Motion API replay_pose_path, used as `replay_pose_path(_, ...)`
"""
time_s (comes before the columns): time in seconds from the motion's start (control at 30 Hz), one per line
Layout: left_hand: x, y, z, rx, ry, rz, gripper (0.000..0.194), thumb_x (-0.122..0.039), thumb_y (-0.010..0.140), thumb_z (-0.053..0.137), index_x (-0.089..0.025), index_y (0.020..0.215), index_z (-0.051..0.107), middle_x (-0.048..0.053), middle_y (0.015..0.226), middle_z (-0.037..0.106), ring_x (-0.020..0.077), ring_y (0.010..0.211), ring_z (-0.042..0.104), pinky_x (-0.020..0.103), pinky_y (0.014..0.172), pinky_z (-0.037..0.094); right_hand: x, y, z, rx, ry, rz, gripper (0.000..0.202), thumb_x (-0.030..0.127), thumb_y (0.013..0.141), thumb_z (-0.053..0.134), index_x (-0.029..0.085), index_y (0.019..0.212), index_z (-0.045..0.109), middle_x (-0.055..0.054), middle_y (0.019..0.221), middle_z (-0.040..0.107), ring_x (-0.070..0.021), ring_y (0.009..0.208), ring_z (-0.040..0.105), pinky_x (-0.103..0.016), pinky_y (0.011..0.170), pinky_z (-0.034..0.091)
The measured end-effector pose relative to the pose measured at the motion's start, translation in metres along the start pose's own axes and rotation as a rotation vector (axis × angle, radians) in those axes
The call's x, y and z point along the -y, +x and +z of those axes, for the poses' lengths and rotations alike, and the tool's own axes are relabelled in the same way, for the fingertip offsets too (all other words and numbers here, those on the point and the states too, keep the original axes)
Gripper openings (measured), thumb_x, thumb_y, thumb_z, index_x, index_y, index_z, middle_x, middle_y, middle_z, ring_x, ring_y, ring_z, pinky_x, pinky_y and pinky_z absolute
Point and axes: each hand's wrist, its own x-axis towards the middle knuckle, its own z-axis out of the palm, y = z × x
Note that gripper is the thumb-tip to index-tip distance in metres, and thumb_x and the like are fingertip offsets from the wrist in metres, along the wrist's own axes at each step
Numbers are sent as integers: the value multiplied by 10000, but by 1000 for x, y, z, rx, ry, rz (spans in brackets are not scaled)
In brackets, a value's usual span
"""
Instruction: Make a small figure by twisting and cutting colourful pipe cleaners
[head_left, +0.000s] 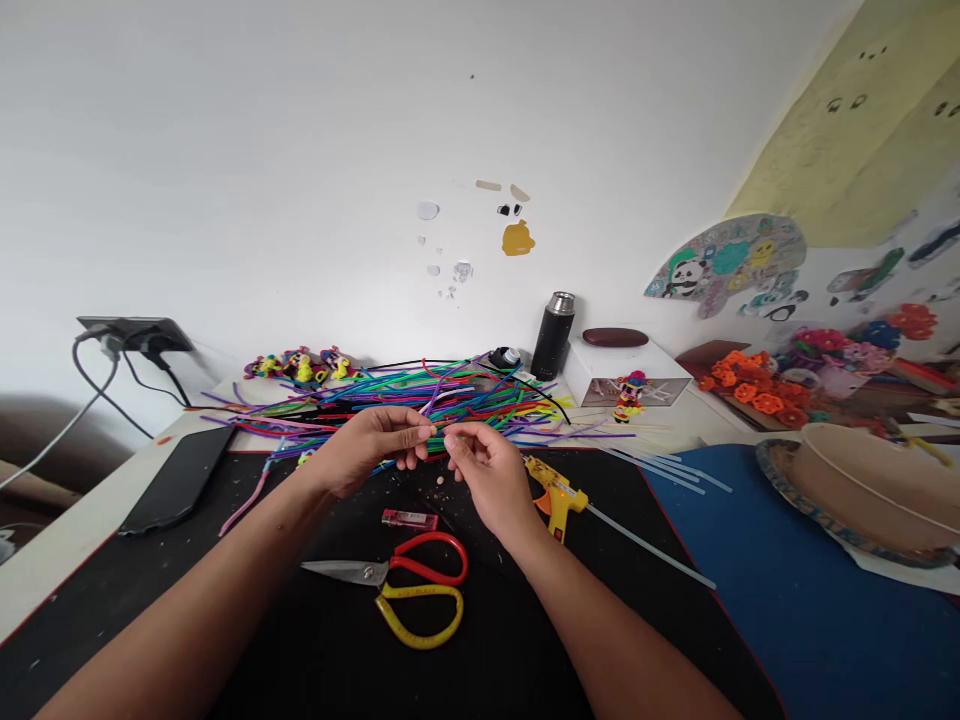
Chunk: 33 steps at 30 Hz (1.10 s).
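Observation:
Side by side over the black mat [262, 620], my left hand [382, 440] and my right hand [484, 465] are both closed, thumbs against forefingers. Their fingertips nearly meet. Whatever sits in either pinch is too small to name. Just behind them lies a heap of colourful pipe cleaners [360, 402]; a purple one rises by my left fingers, but I cannot tell if it is held. Below the hands are a pink lighter [409, 520] and scissors [397, 582] with one red and one yellow handle, blades apart. A yellow glue gun [559, 497] lies right of my right hand.
A phone [180, 478] lies at left, below a wall socket [135, 335] with cables. Small pipe-cleaner figures [301, 367], a black flask [553, 338] and a white box [637, 375] stand at the back. Glue sticks [667, 468], orange flowers [757, 390] and a bowl [877, 490] are at right.

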Motion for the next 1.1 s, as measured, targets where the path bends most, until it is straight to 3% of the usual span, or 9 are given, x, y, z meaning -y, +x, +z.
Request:
replay_pose_path(0.3,5,1,5,51,50,-10,390,-480,680,929,-151,812,766,24,670,715,132,590,600,258,610,481,0,0,1,6,25,9,341,517,859,725,202,986,716,-17,735,636,-171,635,592,-288,577,494)
replay_pose_path(0.63,6,1,3,73,161,6,394,-530,756,847,-159,844,747,33,717,720,152,628,616,281,650,502,2,1,-3,17,22,39,315,494,874,711,182,923,712,4,667,618,-146,584,558,-276,568,464)
replay_pose_path(0.77,15,4,5,54,499,83,324,-505,857,722,-186,911,740,28,773,735,195,699,657,294,663,495,5,4,-6,-58,59,53,330,515,872,725,186,895,716,22,635,596,-131,561,536,-260,549,443)
replay_pose_path(0.93,28,7,19,2,993,157,160,-332,915,618,-224,914,736,15,811,756,203,702,661,294,632,405,4,5,-7,-58,94,48,315,506,866,743,192,870,716,31,615,598,-122,536,528,-250,525,423)
replay_pose_path(1.1,41,9,26,55,1200,235,135,-303,957,602,-233,904,705,22,843,755,216,726,664,304,634,370,5,4,-5,-34,104,47,278,475,874,736,198,876,715,34,618,603,-118,535,532,-246,524,422)
